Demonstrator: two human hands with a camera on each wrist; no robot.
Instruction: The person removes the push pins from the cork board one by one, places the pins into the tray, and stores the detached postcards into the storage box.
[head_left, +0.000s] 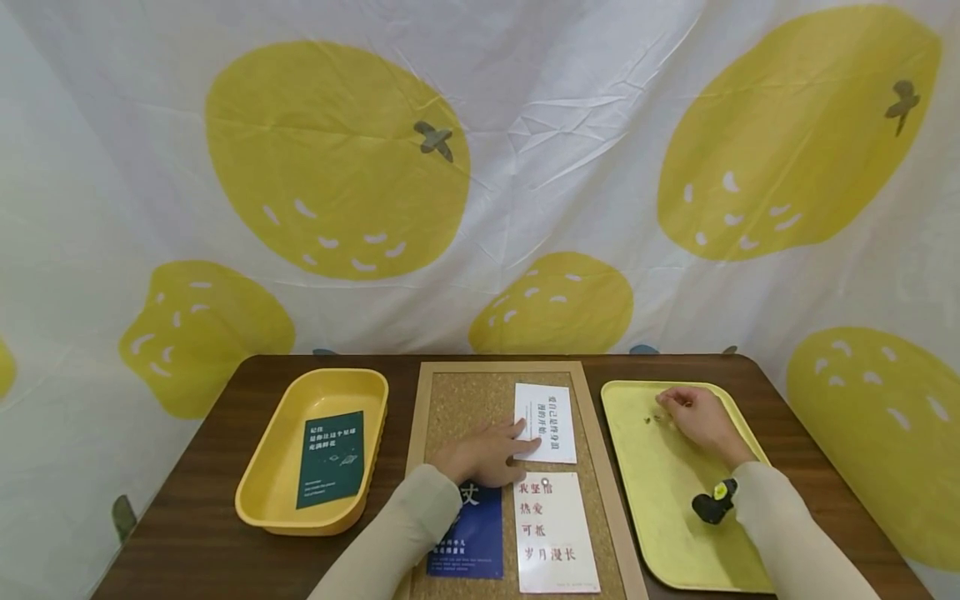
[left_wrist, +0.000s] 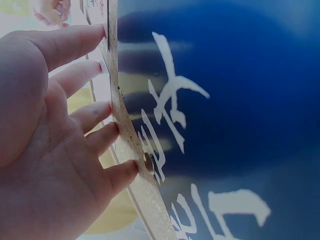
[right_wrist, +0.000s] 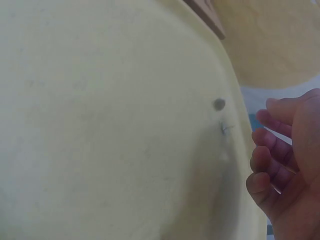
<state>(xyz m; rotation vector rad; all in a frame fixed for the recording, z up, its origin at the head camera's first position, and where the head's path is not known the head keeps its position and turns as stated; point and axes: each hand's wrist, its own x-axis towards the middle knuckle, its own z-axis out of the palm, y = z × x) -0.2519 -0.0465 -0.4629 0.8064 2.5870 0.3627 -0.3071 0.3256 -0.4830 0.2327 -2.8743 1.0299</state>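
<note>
My left hand [head_left: 483,454] spreads over the cork board [head_left: 468,400], its straight fingers on the lower left of the white card [head_left: 553,425] with dark lettering. Under the wrist lies a blue card [head_left: 467,542] with white characters, partly covered. Just below the hand, a white card with red characters [head_left: 557,533] has a pin [head_left: 545,482] near its top edge. Over the far part of the yellow-green tray [head_left: 637,500], my right hand [head_left: 697,417] has curled fingers, thumb tip close to the index finger; I cannot tell whether anything is between them. Small tacks [right_wrist: 219,104] lie beside it.
At the left stands a yellow plastic basin [head_left: 262,467] with a dark green card [head_left: 330,458] inside. The board's raised wooden frame [head_left: 600,450] runs close alongside the tray. Behind the brown table [head_left: 202,483] hangs a lemon-print curtain [head_left: 540,208].
</note>
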